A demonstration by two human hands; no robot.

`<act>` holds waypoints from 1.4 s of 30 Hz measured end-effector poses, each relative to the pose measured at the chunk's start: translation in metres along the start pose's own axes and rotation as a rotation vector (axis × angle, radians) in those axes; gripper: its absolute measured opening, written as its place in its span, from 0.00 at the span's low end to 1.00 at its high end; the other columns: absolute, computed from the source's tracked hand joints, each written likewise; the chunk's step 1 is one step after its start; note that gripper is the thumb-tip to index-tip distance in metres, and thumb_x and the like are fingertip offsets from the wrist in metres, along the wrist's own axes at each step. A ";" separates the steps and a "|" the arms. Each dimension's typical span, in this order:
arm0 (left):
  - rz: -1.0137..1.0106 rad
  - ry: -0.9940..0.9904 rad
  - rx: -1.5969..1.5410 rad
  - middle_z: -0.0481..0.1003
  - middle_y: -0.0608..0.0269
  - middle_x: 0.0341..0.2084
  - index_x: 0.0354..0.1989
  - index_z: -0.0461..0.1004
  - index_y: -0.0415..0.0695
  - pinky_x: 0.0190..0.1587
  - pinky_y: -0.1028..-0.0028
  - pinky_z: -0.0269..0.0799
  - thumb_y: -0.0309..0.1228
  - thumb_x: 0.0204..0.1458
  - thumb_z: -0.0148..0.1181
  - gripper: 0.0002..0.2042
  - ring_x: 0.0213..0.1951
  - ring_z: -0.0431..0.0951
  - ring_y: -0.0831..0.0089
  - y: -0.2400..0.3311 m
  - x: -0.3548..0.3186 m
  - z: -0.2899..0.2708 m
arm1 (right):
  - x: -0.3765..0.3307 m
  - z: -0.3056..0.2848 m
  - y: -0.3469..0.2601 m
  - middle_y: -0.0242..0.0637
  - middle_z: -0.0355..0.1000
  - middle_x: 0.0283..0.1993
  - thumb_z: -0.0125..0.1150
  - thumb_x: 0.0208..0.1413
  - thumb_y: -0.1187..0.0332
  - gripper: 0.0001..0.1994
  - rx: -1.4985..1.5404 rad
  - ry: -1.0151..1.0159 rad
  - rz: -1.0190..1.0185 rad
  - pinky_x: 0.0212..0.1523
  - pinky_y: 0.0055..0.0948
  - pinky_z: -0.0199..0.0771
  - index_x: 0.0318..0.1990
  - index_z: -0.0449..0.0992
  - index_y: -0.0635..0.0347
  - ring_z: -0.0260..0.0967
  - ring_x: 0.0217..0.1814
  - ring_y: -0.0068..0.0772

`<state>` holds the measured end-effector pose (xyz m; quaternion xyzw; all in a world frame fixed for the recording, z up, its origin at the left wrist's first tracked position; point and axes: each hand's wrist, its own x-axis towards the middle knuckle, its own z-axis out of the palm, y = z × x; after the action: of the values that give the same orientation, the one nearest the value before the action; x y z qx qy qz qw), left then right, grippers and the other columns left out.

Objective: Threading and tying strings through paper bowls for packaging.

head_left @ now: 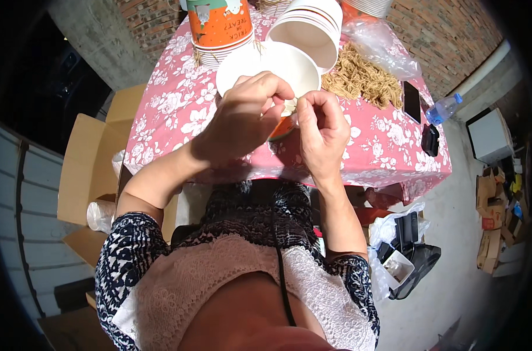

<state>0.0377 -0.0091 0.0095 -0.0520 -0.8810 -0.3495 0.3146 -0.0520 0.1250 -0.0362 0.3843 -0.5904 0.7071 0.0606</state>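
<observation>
A round paper bucket (301, 64), white inside with orange showing on its near outer side, stands on the table in front of me. My left hand (239, 114) is over its near left rim, fingertips pinched together. My right hand (324, 128) is at the near right rim, thumb and forefinger pressed together. The two hands' fingertips are close to each other. Something small and pale shows between them, but I cannot make out what it is. A heap of tan twine (362, 76) lies to the right, beyond my right hand.
Stacked orange buckets (222, 29) and white buckets on their side (307, 32) stand behind. A clear plastic bag (383, 50), phone (411, 102), small black case (430, 140) and bottle (444, 109) lie right on the floral tablecloth (389, 137). An open cardboard box (82, 169) stands left.
</observation>
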 end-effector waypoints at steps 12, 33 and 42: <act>0.160 0.154 0.030 0.76 0.59 0.34 0.43 0.74 0.37 0.44 0.65 0.69 0.28 0.55 0.56 0.10 0.33 0.76 0.66 -0.003 -0.009 0.009 | -0.004 -0.002 -0.022 0.38 0.67 0.27 0.64 0.52 0.80 0.03 -0.289 -0.029 -0.116 0.28 0.27 0.67 0.33 0.74 0.65 0.66 0.25 0.28; 0.281 0.091 0.152 0.76 0.61 0.33 0.34 0.74 0.43 0.62 0.45 0.56 0.27 0.53 0.56 0.03 0.41 0.76 0.61 -0.008 -0.009 0.008 | -0.010 -0.006 -0.020 0.27 0.65 0.29 0.63 0.56 0.77 0.02 0.195 -0.012 0.290 0.31 0.17 0.60 0.34 0.79 0.67 0.59 0.29 0.15; 0.309 0.034 0.213 0.75 0.61 0.34 0.30 0.70 0.43 0.63 0.39 0.51 0.28 0.54 0.54 0.03 0.42 0.75 0.62 -0.014 -0.008 -0.007 | -0.006 -0.025 0.005 0.33 0.64 0.27 0.59 0.58 0.77 0.09 -0.095 0.085 0.153 0.31 0.26 0.64 0.26 0.69 0.66 0.62 0.29 0.25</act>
<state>0.0433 -0.0234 0.0005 -0.1472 -0.8892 -0.2025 0.3830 -0.0623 0.1479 -0.0446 0.3046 -0.6476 0.6967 0.0495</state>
